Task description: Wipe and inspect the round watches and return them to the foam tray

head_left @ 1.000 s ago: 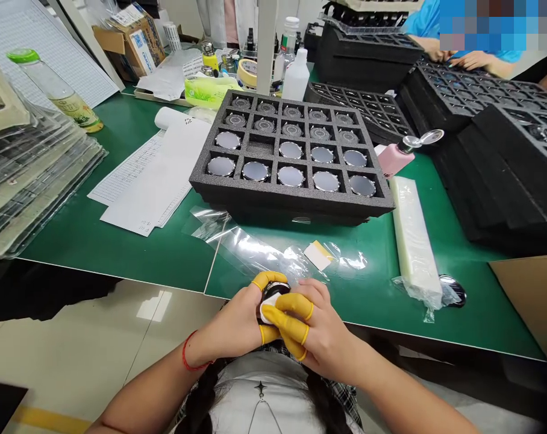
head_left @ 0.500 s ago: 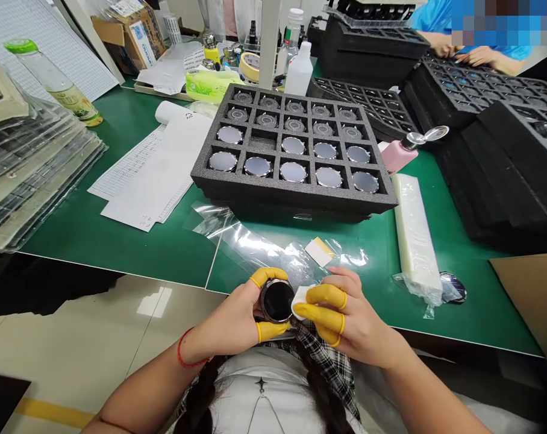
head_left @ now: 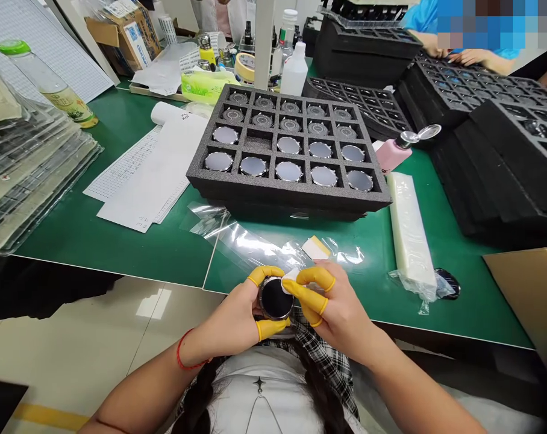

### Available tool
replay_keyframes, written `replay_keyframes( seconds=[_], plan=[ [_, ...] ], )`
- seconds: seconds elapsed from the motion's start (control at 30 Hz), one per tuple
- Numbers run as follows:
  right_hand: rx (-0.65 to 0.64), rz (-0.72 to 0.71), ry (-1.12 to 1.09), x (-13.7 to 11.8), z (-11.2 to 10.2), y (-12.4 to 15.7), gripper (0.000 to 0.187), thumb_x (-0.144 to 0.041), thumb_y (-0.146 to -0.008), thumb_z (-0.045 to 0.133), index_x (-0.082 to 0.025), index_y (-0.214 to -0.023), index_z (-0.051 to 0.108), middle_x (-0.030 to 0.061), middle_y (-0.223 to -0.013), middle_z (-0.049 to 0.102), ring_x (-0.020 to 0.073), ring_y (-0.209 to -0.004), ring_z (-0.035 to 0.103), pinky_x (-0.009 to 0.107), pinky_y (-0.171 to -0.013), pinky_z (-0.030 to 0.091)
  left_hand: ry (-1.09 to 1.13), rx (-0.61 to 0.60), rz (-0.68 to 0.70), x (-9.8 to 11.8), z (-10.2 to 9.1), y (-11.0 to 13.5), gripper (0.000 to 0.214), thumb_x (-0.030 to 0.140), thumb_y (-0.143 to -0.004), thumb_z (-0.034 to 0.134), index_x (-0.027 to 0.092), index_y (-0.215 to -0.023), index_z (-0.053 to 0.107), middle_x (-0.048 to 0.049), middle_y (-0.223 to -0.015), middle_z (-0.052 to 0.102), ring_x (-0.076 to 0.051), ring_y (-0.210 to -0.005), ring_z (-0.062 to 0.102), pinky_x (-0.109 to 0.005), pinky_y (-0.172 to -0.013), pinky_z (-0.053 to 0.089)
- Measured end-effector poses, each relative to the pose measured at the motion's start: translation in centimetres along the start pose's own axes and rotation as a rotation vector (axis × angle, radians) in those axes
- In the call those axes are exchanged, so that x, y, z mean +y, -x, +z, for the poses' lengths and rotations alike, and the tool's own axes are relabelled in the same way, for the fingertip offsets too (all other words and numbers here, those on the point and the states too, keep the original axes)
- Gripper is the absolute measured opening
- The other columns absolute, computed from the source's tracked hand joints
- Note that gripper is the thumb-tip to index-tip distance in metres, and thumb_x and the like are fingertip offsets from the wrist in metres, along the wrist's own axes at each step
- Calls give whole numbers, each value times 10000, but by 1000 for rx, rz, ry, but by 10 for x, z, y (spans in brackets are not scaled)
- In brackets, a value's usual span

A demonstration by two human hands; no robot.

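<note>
My left hand (head_left: 240,313), with yellow finger cots on the thumb and a finger, grips a round watch case (head_left: 276,299) by its rim. The dark glass faces up, just off the table's front edge. Yellow cots also cover several fingers of my right hand (head_left: 334,304). Those fingers pinch a white wiping pad (head_left: 290,279) against the upper right edge of the glass. Beyond my hands stands a black foam tray (head_left: 287,190) holding watch cases in its compartments; one compartment in the second row from the front has no watch.
Clear plastic film (head_left: 255,244) and a small white-and-yellow card (head_left: 316,247) lie before the tray. To the right are a wrapped white block (head_left: 411,232), a pink bottle (head_left: 393,155) and black foam stacks (head_left: 503,175). Paper sheets (head_left: 142,175) lie left. A co-worker's hands (head_left: 467,56) show at upper right.
My right hand has moved left, bringing the white wiping pad from the right rim onto the upper right of the watch glass. My left hand still holds the watch case.
</note>
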State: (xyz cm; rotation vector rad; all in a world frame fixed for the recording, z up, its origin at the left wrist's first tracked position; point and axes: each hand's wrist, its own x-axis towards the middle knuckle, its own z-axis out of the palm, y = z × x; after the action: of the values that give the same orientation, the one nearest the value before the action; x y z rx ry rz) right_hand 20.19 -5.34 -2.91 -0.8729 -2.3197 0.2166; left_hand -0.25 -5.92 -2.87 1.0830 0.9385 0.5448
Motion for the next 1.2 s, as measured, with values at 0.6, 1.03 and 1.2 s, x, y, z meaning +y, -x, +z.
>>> replay_keyframes(
  seconds=[0.6,1.03,1.2],
  plan=[
    [169,194,-197,-19,8,13,400,-16,-831,484,-249,-1133,603,37,-905,569,186,-856,540,455,-901,482,-38,220,46,5,-10,-3,552,229,-747,753,264,-1197,435,10,-1018,611,-136,-855,636,-274,-815,529],
    [-170,719,-782,-15,40,12,371,-249,-900,539,-221,-1269,526,13,-852,654,165,-833,633,387,-848,537,189,415,203,16,-30,7,664,226,-696,813,254,-1213,398,-2,-983,686,-203,-864,735,-346,-859,570],
    [-108,772,-812,-15,31,5,461,-238,-858,579,-203,-1308,486,-9,-802,656,156,-776,638,366,-795,537,187,324,123,16,-24,13,639,214,-723,788,247,-1222,392,-21,-1012,698,-221,-939,728,-368,-915,547]
  ],
)
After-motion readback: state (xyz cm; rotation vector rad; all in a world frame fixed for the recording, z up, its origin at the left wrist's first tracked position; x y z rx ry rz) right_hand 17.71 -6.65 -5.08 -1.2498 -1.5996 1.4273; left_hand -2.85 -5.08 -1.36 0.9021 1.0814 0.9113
